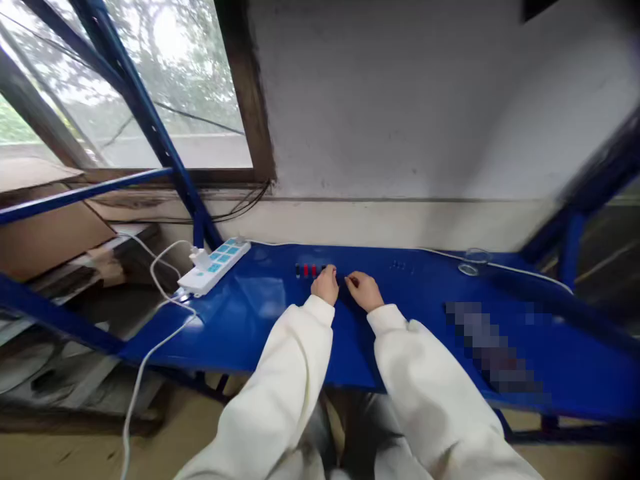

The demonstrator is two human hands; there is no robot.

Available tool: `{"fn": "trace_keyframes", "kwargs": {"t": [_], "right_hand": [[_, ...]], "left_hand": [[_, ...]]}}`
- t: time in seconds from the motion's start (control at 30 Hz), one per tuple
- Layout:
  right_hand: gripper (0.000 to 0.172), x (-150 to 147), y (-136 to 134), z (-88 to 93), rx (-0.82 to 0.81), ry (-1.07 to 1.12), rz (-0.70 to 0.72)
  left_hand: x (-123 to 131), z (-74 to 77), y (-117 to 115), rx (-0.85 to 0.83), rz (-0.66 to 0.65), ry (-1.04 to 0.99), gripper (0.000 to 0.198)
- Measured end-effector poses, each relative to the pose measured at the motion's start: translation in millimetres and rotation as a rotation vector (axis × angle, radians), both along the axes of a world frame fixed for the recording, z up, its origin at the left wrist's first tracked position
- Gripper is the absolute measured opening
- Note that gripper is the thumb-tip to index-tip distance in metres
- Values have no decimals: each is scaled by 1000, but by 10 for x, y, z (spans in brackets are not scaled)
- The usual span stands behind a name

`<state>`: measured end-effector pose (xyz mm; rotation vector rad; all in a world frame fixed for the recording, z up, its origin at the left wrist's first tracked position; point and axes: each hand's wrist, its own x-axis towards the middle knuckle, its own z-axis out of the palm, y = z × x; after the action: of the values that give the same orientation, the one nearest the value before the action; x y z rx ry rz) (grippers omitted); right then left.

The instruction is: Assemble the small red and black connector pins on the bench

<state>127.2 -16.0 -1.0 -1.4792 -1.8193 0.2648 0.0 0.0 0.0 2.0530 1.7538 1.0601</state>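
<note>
On the blue table (230, 333), a short row of small upright pieces stands near the back edge. From left to right I see a black piece (298, 271), a red piece (306, 270) and another red piece (314, 270). At the right end of this row is my left hand (326, 285), its fingers closed and partly covering a dark piece (323, 268). A little to the right, my right hand (365, 291) is curled with thumb and fingers together, apart from the left. What either hand holds, if anything, is too small to make out.
A white power strip (215, 268) with a plug and cable lies at the left. Tiny clear bits (400, 265) lie right of my hands. A thin cable coil (470, 268) and a pixelated dark object (493, 347) are further right. Blue frame posts (150, 120) flank the table.
</note>
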Motion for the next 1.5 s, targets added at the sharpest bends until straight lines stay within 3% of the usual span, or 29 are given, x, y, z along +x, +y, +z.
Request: {"fn": "trace_keyframes", "kwargs": {"t": [0.17,0.37,0.6,0.8,0.97,1.17,1.5], "right_hand": [[25,8,11,12,35,4,-49],[39,6,-13,48,-1,147,-106],[44,-23,-49,113,49,334,-37],[45,-32,-74,144,94,381,-32],[44,-59,-101,169,93,402,4],[42,-63,-99,184,97,512,2],[42,-16,12,125,39,831,-15]], "left_hand": [[4,-32,33,-13,-106,-318,15],[50,18,-32,-152,-350,-809,16],[31,109,-94,-220,-478,-951,35],[36,107,-100,-238,-436,-937,38],[32,118,-106,-228,-286,-917,39],[12,152,-102,-86,-144,-1017,38],[-12,186,-114,-94,-106,-1009,35]]}}
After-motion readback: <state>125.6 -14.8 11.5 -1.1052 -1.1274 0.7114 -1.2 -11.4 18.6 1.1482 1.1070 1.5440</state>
